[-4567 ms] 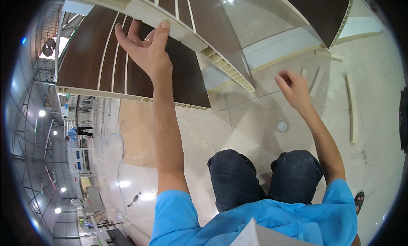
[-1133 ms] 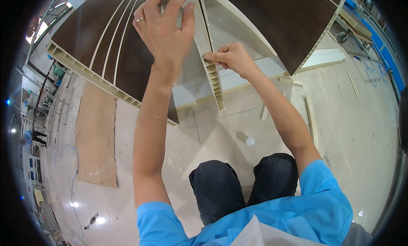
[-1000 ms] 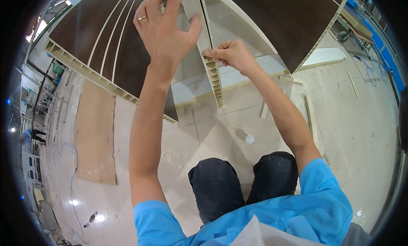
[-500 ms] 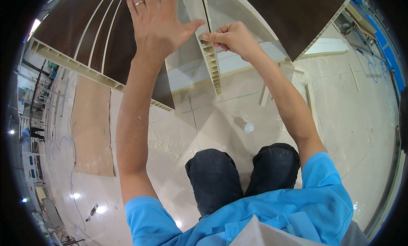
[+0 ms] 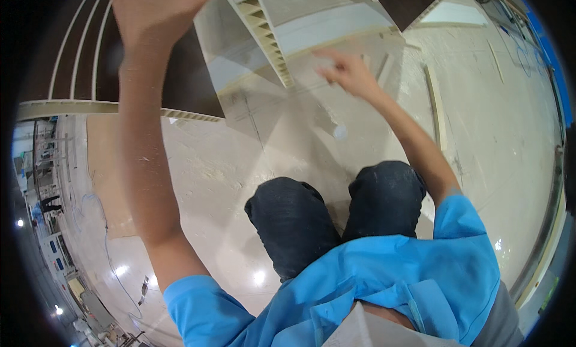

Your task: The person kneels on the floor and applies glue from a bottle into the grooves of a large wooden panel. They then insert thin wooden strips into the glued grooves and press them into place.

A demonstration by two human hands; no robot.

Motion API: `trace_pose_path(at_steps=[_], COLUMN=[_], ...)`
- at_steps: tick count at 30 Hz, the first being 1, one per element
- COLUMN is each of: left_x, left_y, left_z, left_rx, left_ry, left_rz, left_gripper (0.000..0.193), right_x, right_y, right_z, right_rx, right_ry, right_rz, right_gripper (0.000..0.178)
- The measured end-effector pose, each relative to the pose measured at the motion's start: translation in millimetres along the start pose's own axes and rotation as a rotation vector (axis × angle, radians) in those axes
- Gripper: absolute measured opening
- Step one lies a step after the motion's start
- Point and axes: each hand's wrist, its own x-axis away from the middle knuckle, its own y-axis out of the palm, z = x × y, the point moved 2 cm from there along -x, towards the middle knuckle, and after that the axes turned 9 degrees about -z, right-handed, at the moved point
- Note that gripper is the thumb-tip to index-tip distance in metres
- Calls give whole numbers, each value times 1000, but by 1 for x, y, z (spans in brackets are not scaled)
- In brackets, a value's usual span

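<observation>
My left hand (image 5: pixel 157 14) reaches up past the top edge in front of dark brown panels with pale stripes (image 5: pixel 66 59). Its fingers are cut off, so whether it grips anything is hidden. A pale panel with a hollow, ribbed edge (image 5: pixel 264 35) stands between the hands, tapering toward the floor. To its right my right hand (image 5: pixel 348 74) hangs in the air, apart from the panel. Motion smears its fingers, but they look spread, with nothing visible between them. Another dark brown panel (image 5: pixel 411 2) is at the top right.
Pale wooden strips (image 5: pixel 435 104) lie on the floor at the right. A small round whitish spot (image 5: pixel 340 131) shows ahead of my knees. At the left are a tan sheet (image 5: pixel 111 179) and a thin blue hose (image 5: pixel 108 245). Shavings (image 5: pixel 210 170) litter the floor.
My right hand has come off the ribbed edge it was pinching and moved right of it. My left hand has shifted left and up, away from the ribbed panel. The whole view has shifted.
</observation>
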Motion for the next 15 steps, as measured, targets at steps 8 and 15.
trace_pose_path(at_steps=[8,15], left_x=[2,0], left_y=[6,2], left_z=[2,2], left_rx=[1,44], left_ry=[-26,-55], left_rz=[83,49], left_gripper=[129,130], right_x=[141,137], right_y=[81,122], right_z=[194,204], right_rx=[366,106], right_ry=[357,428], right_rz=[-274,-84], right_gripper=[92,77])
